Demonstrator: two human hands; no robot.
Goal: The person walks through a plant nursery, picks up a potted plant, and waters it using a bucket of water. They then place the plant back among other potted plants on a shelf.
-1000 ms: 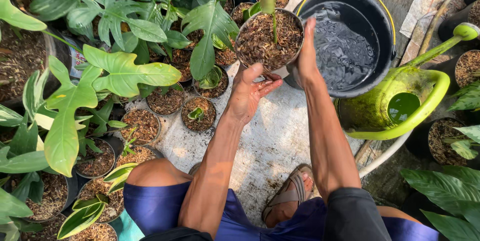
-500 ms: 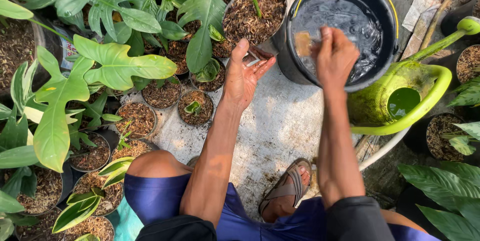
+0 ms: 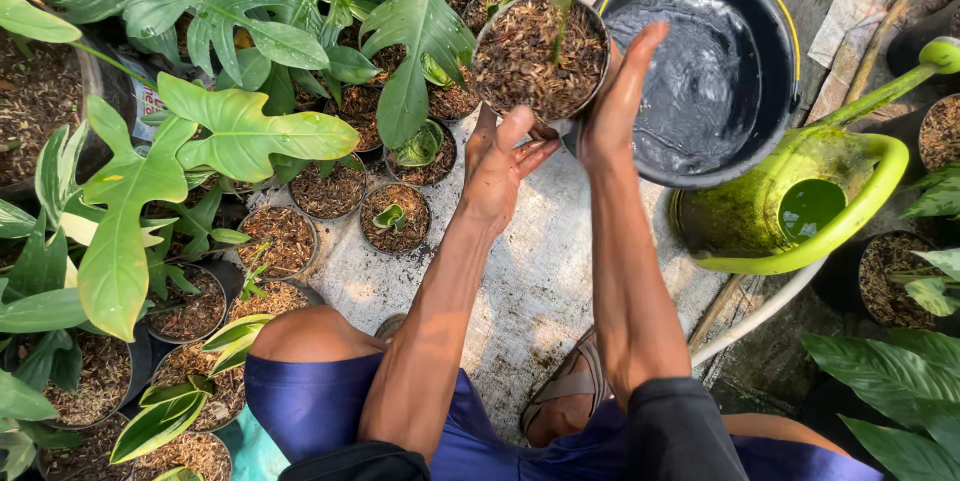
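Hands cradling a potted plant beside a water bucket

Knees in blue shorts and a sandalled foot (image 3: 565, 391) rest on pale concrete ground (image 3: 520, 271). Beyond, the left hand (image 3: 505, 166) spreads open under the pot of bark mulch (image 3: 535, 56), fingertips touching its near rim. The right hand (image 3: 620, 101) lies flat against its right side, fingers straight, not closed. Support from below seems wise. Further right sit a black bucket (image 3: 715, 71) and green watering can (image 3: 790, 206).

Dappled daylight falls on a pale concrete floor (image 3: 540, 271) crowded by leafy potted plants (image 3: 240, 131).
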